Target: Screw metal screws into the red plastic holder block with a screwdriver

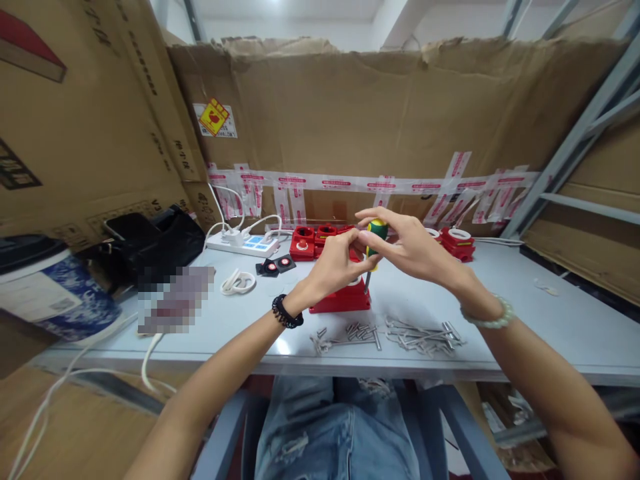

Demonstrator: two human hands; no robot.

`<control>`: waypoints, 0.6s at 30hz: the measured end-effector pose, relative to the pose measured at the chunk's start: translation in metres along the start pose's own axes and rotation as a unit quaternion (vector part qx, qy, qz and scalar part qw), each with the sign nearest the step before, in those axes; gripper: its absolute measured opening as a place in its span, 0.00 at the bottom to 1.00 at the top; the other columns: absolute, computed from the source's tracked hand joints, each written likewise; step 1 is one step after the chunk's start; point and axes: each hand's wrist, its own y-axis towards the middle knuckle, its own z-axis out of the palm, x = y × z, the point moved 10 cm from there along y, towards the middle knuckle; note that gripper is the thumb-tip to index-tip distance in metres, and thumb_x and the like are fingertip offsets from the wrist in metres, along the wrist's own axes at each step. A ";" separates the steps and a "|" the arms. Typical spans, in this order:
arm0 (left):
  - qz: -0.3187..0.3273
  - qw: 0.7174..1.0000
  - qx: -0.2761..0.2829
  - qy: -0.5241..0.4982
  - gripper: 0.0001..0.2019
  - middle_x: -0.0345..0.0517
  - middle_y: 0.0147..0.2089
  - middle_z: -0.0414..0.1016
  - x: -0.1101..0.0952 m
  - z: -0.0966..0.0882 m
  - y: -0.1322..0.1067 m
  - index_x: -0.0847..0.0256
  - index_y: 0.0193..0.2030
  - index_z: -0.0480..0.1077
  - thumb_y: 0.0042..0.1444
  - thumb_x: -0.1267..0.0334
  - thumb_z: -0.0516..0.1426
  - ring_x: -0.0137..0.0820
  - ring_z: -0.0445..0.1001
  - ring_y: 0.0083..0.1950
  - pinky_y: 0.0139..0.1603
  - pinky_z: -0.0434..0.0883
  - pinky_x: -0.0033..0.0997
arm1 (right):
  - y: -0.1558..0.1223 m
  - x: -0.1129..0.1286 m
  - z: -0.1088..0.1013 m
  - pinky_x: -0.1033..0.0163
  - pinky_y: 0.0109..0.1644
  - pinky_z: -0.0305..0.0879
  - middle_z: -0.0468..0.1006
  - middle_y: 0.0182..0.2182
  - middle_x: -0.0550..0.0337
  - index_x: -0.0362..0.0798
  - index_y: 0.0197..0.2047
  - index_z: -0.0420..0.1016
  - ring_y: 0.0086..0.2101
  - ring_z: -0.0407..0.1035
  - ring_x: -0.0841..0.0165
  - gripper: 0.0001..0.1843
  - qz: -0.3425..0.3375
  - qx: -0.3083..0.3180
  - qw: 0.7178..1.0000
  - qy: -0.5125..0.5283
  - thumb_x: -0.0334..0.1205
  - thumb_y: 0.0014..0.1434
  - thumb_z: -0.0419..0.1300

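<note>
screwdriver (377,230) at a bench (525,327), seen from the head. the tool, green and yellow at its handle, stands nearly upright, its shank pointing down at the right end of a red housing (340,301); whether the tip touches the housing cannot be told. the right hand (410,243) grasps the handle, thumb across it. the left hand (331,263) is curled in at the handle's lower end; whether it grips or merely steadies the tool cannot be told. nearer the bench's front edge lie two groups of metal rods (425,338). behind are further red housings (303,243); to the left, a coiled white cable (239,283) and a white power strip (245,245) with plugs inserted.
</note>
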 end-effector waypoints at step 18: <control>-0.010 0.998 0.060 -0.024 0.10 0.42 0.32 0.77 0.002 0.012 -0.002 0.63 0.33 0.71 0.57 0.58 0.56 0.27 0.72 0.32 0.37 0.68 0.29 | -0.008 0.001 -0.008 0.64 0.37 0.63 0.79 0.40 0.55 0.47 0.48 0.74 0.33 0.71 0.68 0.16 0.005 -0.036 0.999 -0.027 0.44 0.60 0.56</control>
